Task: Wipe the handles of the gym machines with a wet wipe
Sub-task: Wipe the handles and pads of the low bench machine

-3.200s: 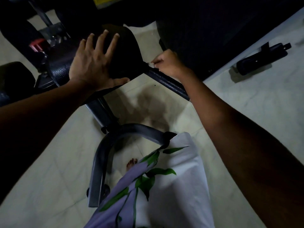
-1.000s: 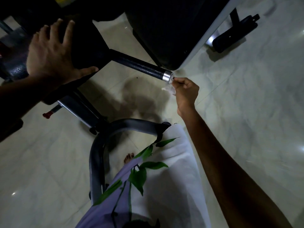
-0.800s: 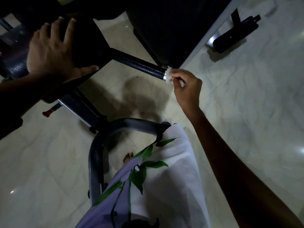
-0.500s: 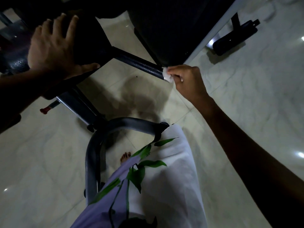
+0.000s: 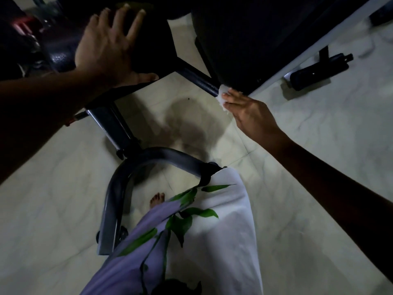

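White wet wipe [image 5: 221, 96] pinched by right hand [image 5: 251, 116] against black handle [image 5: 197, 80], left hand [image 5: 108, 50] spread flat on seat pad [image 5: 157, 47]

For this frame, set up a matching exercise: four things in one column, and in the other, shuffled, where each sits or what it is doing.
Things:
1. left hand
2. right hand
3. wet wipe
4. bare foot

Places or states:
A. white wad against the outer end of the black handle bar
B. on the pale floor, beside the curved grey frame tube
C. fingers spread, flat on the dark padded seat
D. pressing the wad to the bar's end

Pairs: 1-C, 2-D, 3-A, 4-B
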### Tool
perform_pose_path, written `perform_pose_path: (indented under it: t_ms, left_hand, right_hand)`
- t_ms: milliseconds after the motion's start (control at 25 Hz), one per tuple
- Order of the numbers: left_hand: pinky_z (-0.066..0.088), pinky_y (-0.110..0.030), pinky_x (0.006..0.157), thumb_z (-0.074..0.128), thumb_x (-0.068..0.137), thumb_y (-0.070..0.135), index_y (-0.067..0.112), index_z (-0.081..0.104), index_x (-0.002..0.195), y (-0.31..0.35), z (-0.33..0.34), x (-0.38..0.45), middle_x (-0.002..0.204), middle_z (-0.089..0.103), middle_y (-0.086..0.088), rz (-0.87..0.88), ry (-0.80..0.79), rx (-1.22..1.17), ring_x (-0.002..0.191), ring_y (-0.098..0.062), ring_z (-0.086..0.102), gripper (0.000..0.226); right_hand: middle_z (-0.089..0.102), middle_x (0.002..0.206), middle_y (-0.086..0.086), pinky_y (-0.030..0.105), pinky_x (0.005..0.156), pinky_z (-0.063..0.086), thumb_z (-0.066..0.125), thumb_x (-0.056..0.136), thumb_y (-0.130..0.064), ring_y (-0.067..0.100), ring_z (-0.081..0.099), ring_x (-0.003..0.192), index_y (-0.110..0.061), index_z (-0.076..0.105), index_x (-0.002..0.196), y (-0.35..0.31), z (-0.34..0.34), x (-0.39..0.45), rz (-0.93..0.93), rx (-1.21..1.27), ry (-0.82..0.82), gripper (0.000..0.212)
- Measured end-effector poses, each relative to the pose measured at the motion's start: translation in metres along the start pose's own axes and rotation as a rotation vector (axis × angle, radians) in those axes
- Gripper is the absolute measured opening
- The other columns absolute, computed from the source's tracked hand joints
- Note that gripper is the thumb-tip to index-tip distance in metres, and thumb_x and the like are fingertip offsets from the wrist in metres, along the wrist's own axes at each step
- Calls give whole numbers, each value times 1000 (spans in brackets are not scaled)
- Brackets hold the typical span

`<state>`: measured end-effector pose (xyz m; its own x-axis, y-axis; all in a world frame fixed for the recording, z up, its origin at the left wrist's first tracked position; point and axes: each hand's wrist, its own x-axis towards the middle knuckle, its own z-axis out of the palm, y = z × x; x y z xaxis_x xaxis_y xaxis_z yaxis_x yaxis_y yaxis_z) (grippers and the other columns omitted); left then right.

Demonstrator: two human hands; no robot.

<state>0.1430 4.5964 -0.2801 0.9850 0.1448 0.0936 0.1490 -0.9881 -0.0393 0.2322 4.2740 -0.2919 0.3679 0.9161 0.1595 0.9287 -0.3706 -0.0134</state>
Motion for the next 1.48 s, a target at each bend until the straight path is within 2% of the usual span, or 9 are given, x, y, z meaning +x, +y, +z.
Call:
perform_pose_path:
  t_ms: [80, 240, 440, 640, 760, 880, 1000, 1120, 1480]
  left_hand:
    - [29, -54, 106, 38, 64, 78, 19, 11, 148, -1, 0, -1, 148, 23, -23, -1, -4, -10, 130, -48, 27, 107]
    - [29, -54, 106, 39, 65, 78, 16, 11, 148, -2, -1, -1, 148, 23, -24, -2, 8, -18, 129, -48, 28, 108]
    - [29, -51, 106, 41, 68, 80, 19, 7, 149, -1, 1, -1, 150, 21, -22, -18, -9, 42, 131, -46, 26, 106]
    - [27, -52, 108, 48, 70, 78, 20, 7, 149, -2, 0, 0, 151, 21, -23, -30, -18, 45, 133, -47, 25, 106]
    - [26, -53, 108, 49, 69, 77, 20, 8, 149, -1, -1, -1, 151, 20, -22, -31, -21, 47, 133, -47, 25, 106]
    - [26, -53, 109, 48, 69, 77, 19, 8, 149, 1, -2, -1, 151, 20, -23, -32, -26, 33, 133, -48, 24, 107]
    - [27, -54, 108, 46, 69, 77, 18, 8, 149, 0, -3, -1, 150, 20, -24, -24, -23, 33, 132, -49, 25, 107]
    - [27, -53, 107, 45, 69, 78, 17, 7, 149, 0, -3, -1, 151, 19, -24, -22, -29, 45, 132, -49, 26, 108]
    - [28, -53, 107, 41, 67, 80, 19, 7, 149, 1, -3, -1, 151, 20, -23, -21, -28, 42, 132, -48, 26, 108]
  right_hand:
    - [68, 106, 20, 47, 76, 56, 74, 56, 19, 34, 65, 100, 5, 69, 96, -9, 8, 24, -28, 3, -27, 43]
    - [60, 120, 24, 41, 96, 44, 51, 75, 17, 37, 56, 116, 11, 60, 112, -23, 18, 67, 2, 71, -158, 38]
    - [63, 115, 24, 50, 82, 54, 52, 67, 13, 38, 60, 109, 10, 64, 105, -6, 19, 40, -199, -142, -164, 40]
    - [70, 107, 9, 29, 88, 51, 35, 73, 1, 21, 64, 106, -1, 72, 99, -28, 36, 87, -247, -317, -309, 45]
    - [62, 121, 12, 31, 103, 40, 37, 80, 0, 24, 54, 121, 5, 61, 116, -36, 52, 113, -242, -354, -314, 44]
    - [65, 118, 6, 28, 98, 44, 53, 75, -1, 19, 58, 116, -3, 69, 108, -27, 47, 93, -319, -506, -318, 37]
    - [48, 138, 15, 35, 107, 34, 67, 75, -6, 28, 42, 131, -3, 65, 115, -20, 29, 70, -353, -710, -349, 40]
    - [24, 148, 26, 49, 113, 17, 50, 88, -11, 42, 20, 138, -5, 59, 121, -38, 19, 80, -348, -849, -505, 35]
    - [27, 143, 35, 55, 111, 13, 37, 95, -11, 46, 18, 137, 9, 45, 129, -53, 37, 97, -377, -964, -593, 40]
